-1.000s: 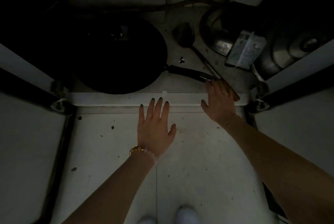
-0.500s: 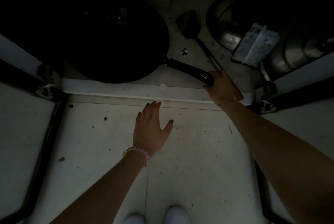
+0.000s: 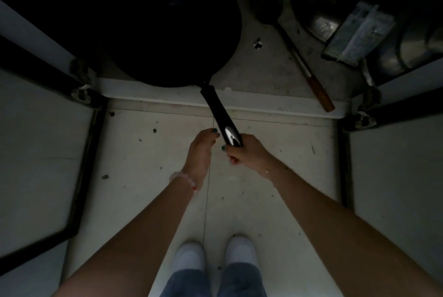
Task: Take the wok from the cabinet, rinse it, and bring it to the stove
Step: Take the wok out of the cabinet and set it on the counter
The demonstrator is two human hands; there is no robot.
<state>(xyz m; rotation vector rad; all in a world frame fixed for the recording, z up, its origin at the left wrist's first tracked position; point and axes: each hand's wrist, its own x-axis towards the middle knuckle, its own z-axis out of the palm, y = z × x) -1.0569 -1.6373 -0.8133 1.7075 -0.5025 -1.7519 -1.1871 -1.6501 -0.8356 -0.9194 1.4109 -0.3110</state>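
Right hand (image 3: pixel 247 152) fingers curl around round black wok (image 3: pixel 153 28)'s handle; left hand (image 3: pixel 201 152) seemingly loose.

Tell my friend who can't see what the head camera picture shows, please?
A person's right hand grips the long handle of a black wok, which sits in a dim, open floor cabinet. The left hand is open just beside the handle. A wooden-handled spatula lies inside to the wok's right.

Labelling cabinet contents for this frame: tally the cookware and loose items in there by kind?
Wok: 1, handle held by right hand
Spatula: 1
Metal pots or bowls, dim: at least 2
Packaged item: 1
Total: at least 5
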